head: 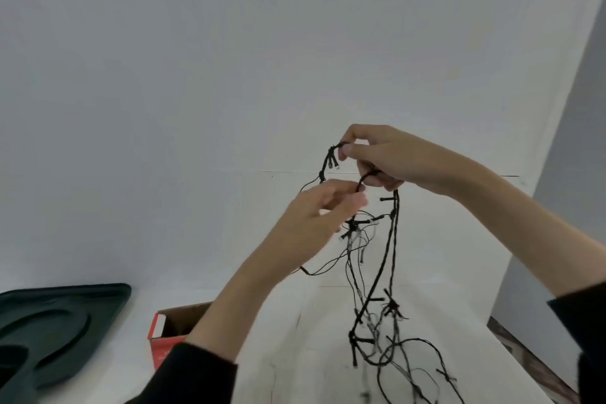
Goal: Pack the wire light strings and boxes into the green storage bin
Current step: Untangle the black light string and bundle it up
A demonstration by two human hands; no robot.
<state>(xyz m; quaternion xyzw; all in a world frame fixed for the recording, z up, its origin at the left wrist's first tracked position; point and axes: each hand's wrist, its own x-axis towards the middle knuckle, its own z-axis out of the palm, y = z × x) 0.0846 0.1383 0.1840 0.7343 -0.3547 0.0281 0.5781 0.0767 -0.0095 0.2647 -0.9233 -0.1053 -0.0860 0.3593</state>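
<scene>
- Fingers (360,133) of the right hand (393,161) are curled. The top of the black wire light string (395,239) is pinched between thumb and forefinger, and a loop of it is hooked under the other fingers.
- Fingers (347,198) of the left hand (311,220) are bent and closed on a strand just below the right hand. The grip is blurred, so the exact strand cannot be told.
- Most of the view is taken up by a plain white wall (196,43).
- A white table (288,354) is seen below the wall, at the bottom of the view.
- A grey panel (577,141) is set at a slant along the right edge.
- A dark green bin lid (59,321) with moulded curved recesses is laid flat on the table at the lower left. It is cut off by the frame, and the bin itself cannot be made out.
- The light string is held up in front of the wall, well to the right of the lid. It hangs in tangled lengths, and its lower end is draped on the table and runs out of the bottom edge. Short black bulb sockets are seen sticking out along it.
- A red cardboard box (164,325) with an open top and a brown inside is placed on the table just right of the lid. Its right part is hidden by the left forearm.
- Black sleeves (196,374) are worn on both arms and are pushed back from the wrists.
</scene>
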